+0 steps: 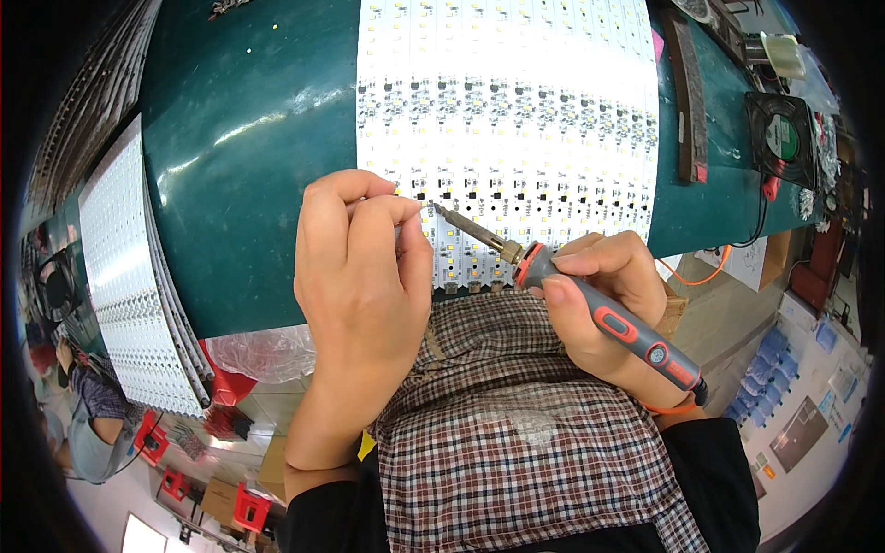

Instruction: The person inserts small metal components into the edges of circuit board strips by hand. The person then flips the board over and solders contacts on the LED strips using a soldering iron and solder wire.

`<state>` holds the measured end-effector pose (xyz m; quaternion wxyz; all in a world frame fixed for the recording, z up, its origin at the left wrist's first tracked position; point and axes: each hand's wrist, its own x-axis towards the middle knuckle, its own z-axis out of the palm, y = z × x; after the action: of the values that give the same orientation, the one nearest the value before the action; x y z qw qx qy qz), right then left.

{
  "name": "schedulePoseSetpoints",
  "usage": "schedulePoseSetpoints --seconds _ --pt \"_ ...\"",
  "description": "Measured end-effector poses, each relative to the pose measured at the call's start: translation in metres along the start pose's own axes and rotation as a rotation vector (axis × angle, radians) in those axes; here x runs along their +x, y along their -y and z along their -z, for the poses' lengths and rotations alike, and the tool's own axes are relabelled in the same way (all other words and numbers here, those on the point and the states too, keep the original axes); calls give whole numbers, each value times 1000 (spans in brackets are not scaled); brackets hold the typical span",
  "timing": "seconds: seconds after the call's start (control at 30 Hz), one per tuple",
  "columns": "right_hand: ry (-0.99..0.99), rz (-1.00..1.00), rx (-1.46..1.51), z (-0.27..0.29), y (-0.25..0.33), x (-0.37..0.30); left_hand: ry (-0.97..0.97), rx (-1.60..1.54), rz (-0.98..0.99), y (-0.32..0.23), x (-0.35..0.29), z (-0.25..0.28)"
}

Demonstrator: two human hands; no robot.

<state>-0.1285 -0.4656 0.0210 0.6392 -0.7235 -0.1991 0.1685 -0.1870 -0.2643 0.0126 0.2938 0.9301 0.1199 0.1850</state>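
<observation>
My right hand point(604, 295) is wrapped round a grey and red soldering iron point(599, 306), thumb and fingers near its front collar. The iron slants up to the left, and its dark tip meets a white circuit board panel point(516, 147) close to its left edge. My left hand point(359, 249) is closed in a pinch right beside that tip, over the panel's left edge. Something thin and pale seems to stick out from the fingertips towards the tip, too small to name. Rows of small yellowish LEDs and black components cover the panel.
The panel lies on a green work mat point(240, 166). At the left edge leans a stack of similar white panels point(138, 267). A dark metal bar point(685, 101) and a black fan point(782, 138) stand on the right. An orange cord point(696, 276) hangs by the right edge. Another person point(97, 415) sits far left.
</observation>
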Motion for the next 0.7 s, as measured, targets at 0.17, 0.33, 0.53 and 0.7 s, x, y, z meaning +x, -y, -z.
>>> schedulePoseSetpoints --seconds 0.17,0.33,0.53,0.7 --pt "-7 44 -15 -2 -5 1 53 -9 41 -4 0 2" --pt "-20 61 -2 -3 -8 0 85 -55 120 -4 0 1" --pt "-26 62 -24 -2 -5 -1 88 -50 73 -3 0 -1" --pt "-8 45 -34 0 -5 -2 91 -46 63 -3 0 -1"
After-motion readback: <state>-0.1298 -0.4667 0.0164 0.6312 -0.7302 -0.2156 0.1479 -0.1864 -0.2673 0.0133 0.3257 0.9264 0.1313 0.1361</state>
